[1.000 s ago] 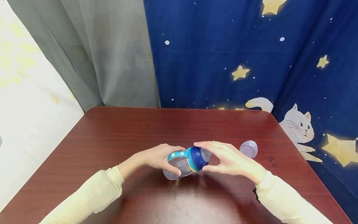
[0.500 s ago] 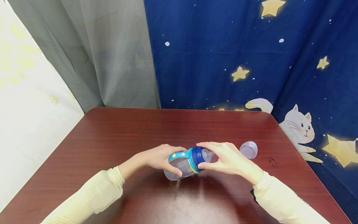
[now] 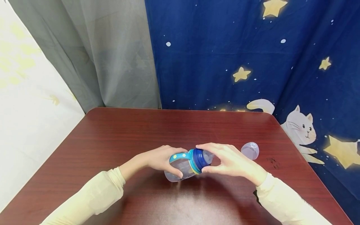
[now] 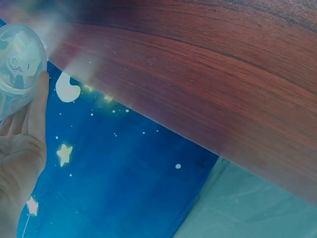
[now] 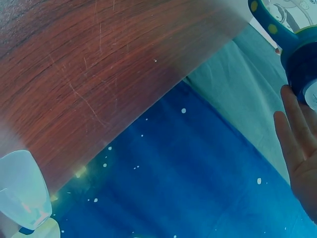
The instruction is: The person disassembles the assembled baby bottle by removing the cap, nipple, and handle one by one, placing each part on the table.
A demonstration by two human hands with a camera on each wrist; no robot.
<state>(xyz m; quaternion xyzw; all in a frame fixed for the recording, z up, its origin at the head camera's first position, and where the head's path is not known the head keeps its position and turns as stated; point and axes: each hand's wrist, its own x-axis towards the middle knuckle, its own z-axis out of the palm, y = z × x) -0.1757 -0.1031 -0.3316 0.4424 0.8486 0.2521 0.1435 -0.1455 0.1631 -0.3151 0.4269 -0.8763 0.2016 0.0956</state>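
Note:
A clear baby bottle with a turquoise dotted handle and a dark blue collar lies tilted between the two hands, its nipple toward the right. My left hand grips the bottle's body, thumb on the near side; in the left wrist view the bottle's base faces the camera. My right hand holds the blue collar between thumb and fingers, its palm arched over the clear nipple. In the right wrist view the fingers are at the collar's edge.
To the right of the right hand, a clear domed cap lies on the dark red wooden table. Dark marks show beside it. Grey and blue star-patterned curtains hang behind the table's far edge.
The right hand shifted slightly at the collar, its thumb and fingers sliding along it and back. The left hand and bottle have stayed nearly in place.

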